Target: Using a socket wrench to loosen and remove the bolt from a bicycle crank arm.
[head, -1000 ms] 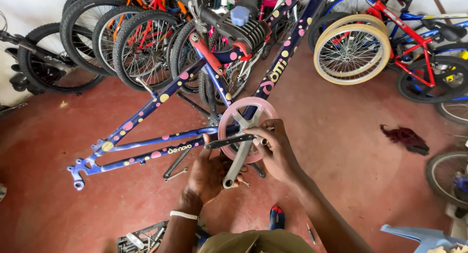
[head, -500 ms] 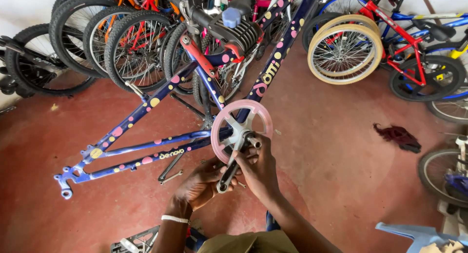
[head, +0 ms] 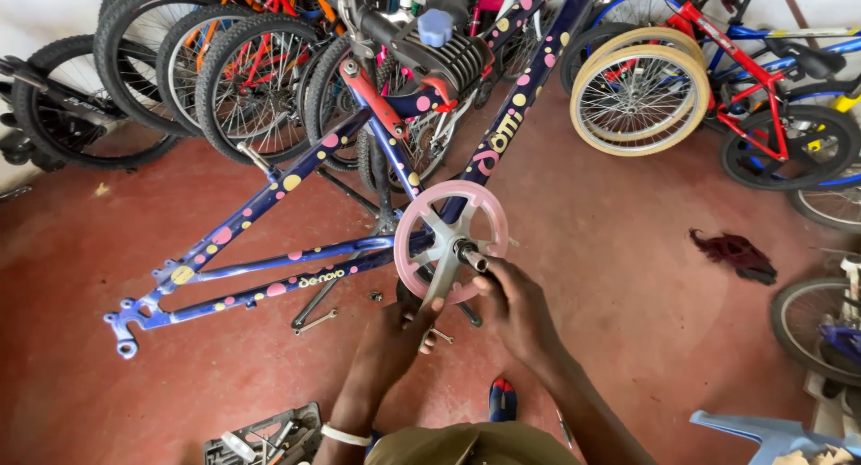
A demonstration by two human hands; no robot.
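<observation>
Right hand [head: 516,308] pinches the axle [head: 470,256] at the pink chainring [head: 450,241]; left hand [head: 408,326] grips the crank arm [head: 437,281] below — bare red floor [head: 610,277] right of the fingers, spanners [head: 316,311] left, parked wheels [head: 639,88] beyond.

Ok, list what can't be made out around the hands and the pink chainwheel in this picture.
- Head view: what the left hand grips under the crank arm is hidden by its own fingers.
- Head view: the rear of the pink chainwheel and its seat in the blue spotted frame are covered by the disc.
- Head view: the tool tray is cut off by the bottom edge, its contents too small to tell.
</observation>
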